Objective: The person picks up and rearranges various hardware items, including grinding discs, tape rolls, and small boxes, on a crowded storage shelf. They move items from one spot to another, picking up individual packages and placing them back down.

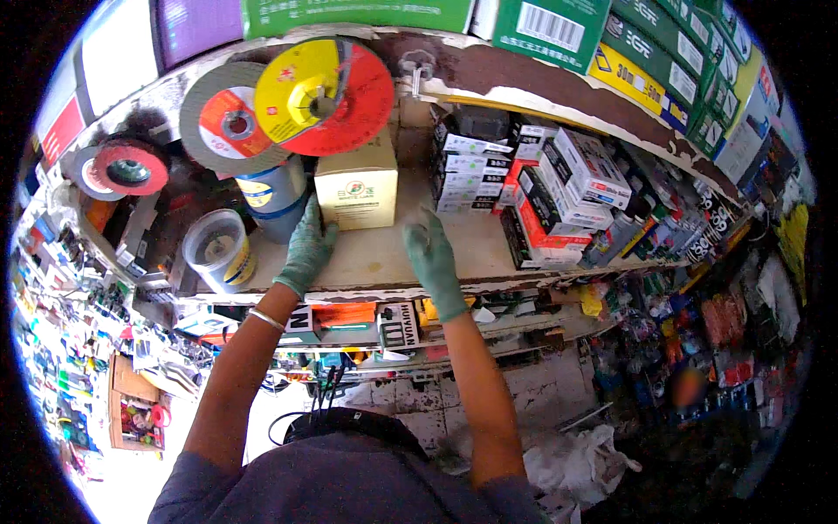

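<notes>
A cream cardboard box (357,196) stands on a shelf (366,267), partly behind a hanging yellow and red grinding disc (327,98). My left hand (308,252), in a green knit glove, is at the box's lower left side, between it and a blue-grey canister (272,203); whether it presses on the box I cannot tell. My right hand (434,259), gloved alike, is apart from the box on its right, over the shelf, fingers loosely bent and nothing visible in them. An open clear plastic tub (219,252) sits left of the canister.
Stacked small boxes (474,173) and more cartons (556,196) stand to the right, with spray cans beyond. A grey cutting disc (229,118) and a red flap disc (131,167) hang at the upper left. Green boxes (543,29) line the shelf above. A lower shelf holds packaged goods.
</notes>
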`<state>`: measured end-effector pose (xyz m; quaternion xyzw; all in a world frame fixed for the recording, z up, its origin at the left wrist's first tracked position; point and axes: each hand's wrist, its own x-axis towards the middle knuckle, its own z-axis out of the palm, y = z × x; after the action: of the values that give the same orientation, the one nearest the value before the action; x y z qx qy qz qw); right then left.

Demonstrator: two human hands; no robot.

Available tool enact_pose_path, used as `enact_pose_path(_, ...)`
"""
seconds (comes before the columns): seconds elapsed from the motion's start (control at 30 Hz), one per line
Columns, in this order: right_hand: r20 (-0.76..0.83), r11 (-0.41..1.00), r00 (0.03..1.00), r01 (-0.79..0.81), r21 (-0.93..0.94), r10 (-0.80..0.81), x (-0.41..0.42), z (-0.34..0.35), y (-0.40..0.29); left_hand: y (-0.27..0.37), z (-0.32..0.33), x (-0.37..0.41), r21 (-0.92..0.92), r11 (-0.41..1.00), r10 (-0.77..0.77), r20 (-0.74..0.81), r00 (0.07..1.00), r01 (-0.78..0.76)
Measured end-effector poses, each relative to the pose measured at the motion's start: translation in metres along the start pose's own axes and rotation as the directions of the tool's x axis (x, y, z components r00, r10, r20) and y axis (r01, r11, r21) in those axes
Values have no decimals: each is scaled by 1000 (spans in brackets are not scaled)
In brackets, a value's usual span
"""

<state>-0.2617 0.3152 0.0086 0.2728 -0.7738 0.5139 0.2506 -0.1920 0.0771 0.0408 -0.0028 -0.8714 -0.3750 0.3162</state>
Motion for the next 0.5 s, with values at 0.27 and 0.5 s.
enact_pose_path(0.27, 337, 926, 940, -173, 336, 54, 75, 40, -50, 9, -15, -4, -45, 998, -50, 78, 996, 54)
enact_pose_path(0.5, 371, 947, 929, -109, 304, -12, 64, 55, 1, 0, 1, -5, 15, 999, -32, 9, 999, 32)
